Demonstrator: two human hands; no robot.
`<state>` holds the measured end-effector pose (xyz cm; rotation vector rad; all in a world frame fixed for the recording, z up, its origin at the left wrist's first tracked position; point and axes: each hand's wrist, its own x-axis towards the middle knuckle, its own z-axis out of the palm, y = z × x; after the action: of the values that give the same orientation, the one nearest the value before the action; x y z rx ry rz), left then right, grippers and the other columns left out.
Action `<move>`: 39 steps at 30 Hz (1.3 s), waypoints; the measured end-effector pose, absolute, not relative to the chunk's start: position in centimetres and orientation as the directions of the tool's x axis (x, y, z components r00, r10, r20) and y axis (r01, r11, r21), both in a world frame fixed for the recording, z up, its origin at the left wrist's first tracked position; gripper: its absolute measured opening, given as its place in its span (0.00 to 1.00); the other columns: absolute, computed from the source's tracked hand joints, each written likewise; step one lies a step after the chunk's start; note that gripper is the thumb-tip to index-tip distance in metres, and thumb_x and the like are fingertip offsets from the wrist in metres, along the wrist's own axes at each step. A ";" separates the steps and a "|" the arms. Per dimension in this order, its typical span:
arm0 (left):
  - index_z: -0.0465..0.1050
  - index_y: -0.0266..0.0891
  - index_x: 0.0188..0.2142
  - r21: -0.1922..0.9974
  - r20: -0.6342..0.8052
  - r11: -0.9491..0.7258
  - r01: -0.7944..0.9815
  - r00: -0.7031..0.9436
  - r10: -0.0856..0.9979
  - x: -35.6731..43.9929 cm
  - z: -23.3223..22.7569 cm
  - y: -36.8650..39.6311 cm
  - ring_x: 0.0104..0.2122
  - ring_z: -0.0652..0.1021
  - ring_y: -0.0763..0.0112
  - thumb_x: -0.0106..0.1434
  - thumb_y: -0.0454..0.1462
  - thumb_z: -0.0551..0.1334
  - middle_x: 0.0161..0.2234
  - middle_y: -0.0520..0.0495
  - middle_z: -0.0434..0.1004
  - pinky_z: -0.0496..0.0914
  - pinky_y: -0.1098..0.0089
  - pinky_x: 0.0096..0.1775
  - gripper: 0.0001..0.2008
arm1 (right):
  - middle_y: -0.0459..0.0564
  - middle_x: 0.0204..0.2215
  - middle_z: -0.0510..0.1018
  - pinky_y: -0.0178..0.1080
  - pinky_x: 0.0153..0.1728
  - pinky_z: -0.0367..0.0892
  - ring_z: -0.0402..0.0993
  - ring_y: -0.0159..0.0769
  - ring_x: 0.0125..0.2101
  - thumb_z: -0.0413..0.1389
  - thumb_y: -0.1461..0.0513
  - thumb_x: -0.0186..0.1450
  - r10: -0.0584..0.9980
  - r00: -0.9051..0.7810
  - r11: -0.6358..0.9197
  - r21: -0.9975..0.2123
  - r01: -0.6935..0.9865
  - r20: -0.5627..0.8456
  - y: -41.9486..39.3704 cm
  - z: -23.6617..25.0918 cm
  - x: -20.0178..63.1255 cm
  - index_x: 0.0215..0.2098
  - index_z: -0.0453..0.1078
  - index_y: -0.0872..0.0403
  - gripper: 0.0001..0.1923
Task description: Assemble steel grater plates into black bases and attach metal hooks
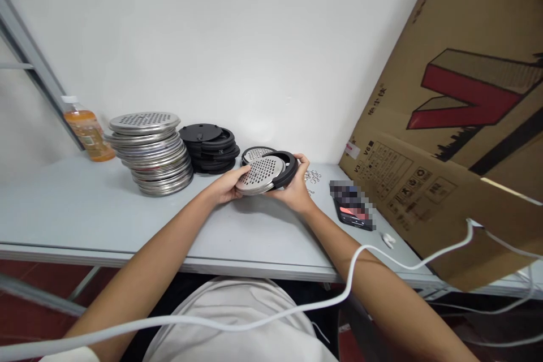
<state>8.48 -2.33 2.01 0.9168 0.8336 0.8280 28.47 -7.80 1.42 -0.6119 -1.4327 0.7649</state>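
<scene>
My left hand [229,185] is closed on the left edge of a round perforated metal disc [259,175], thumb on top. My right hand [299,188] grips a black curved ring [291,167], which meets the disc's right side. Both parts are held tilted just above the table; whether the disc is seated in the ring I cannot tell. Right behind them lies another perforated disc with a black rim [255,153], partly covered. A tall stack of metal discs [155,161] stands to the left, beside a pile of black round parts [212,150].
Small metal clips [314,176] lie scattered right of my right hand. Beyond are a phone [355,216] and a small white object [388,240]. A large cardboard box [424,169] walls the right side. An orange drink bottle [90,133] stands far left. A white cable [254,325] crosses in front.
</scene>
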 end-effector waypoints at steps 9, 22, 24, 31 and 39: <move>0.76 0.36 0.37 0.940 -0.177 0.281 -0.194 0.425 0.888 8.7 1.6 -2.6 0.23 0.77 0.69 0.60 0.47 0.68 0.25 0.46 0.77 0.70 0.72 0.24 0.16 | 0.57 0.58 0.60 0.51 0.62 0.63 0.65 0.46 0.60 0.76 0.60 0.42 0.764 -0.143 0.610 -0.777 -0.156 0.629 -8.1 1.4 28.8 0.53 0.44 0.44 0.54; 0.78 0.34 0.36 0.992 0.042 -0.010 -0.128 0.246 0.968 9.2 1.6 -2.1 0.34 0.78 0.64 0.55 0.50 0.69 0.36 0.41 0.81 0.69 0.69 0.36 0.21 | 0.58 0.58 0.61 0.55 0.66 0.54 0.62 0.49 0.62 0.77 0.58 0.40 0.809 -0.161 0.580 -0.812 0.064 0.566 -8.2 0.9 29.2 0.54 0.44 0.45 0.56; 0.77 0.34 0.34 0.989 0.107 -0.088 -0.116 0.169 0.980 9.2 1.6 -2.2 0.35 0.77 0.65 0.54 0.50 0.70 0.35 0.43 0.81 0.68 0.69 0.38 0.20 | 0.59 0.59 0.61 0.56 0.67 0.52 0.60 0.49 0.64 0.77 0.58 0.42 0.813 -0.192 0.571 -0.818 0.076 0.550 -8.5 1.0 29.3 0.56 0.43 0.45 0.56; 0.74 0.37 0.31 0.955 0.283 -0.279 -0.097 0.040 0.958 9.0 2.3 -2.7 0.32 0.73 0.68 0.56 0.51 0.68 0.30 0.50 0.76 0.65 0.70 0.37 0.19 | 0.59 0.63 0.61 0.55 0.67 0.52 0.60 0.46 0.64 0.73 0.54 0.50 0.814 -0.284 0.515 -0.856 -0.047 0.506 -9.0 1.2 29.2 0.61 0.40 0.45 0.54; 0.72 0.38 0.33 0.936 0.316 -0.311 -0.162 0.009 0.949 8.7 3.4 -2.9 0.33 0.75 0.69 0.55 0.47 0.70 0.30 0.51 0.76 0.68 0.71 0.37 0.16 | 0.51 0.54 0.74 0.51 0.47 0.77 0.75 0.46 0.51 0.66 0.52 0.58 0.953 -0.113 0.247 -0.936 -0.253 0.282 -8.3 1.9 27.9 0.61 0.56 0.44 0.37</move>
<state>8.70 -2.90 3.39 1.3297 0.8950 1.4834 27.90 -8.29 1.89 -0.7637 -1.2520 1.2139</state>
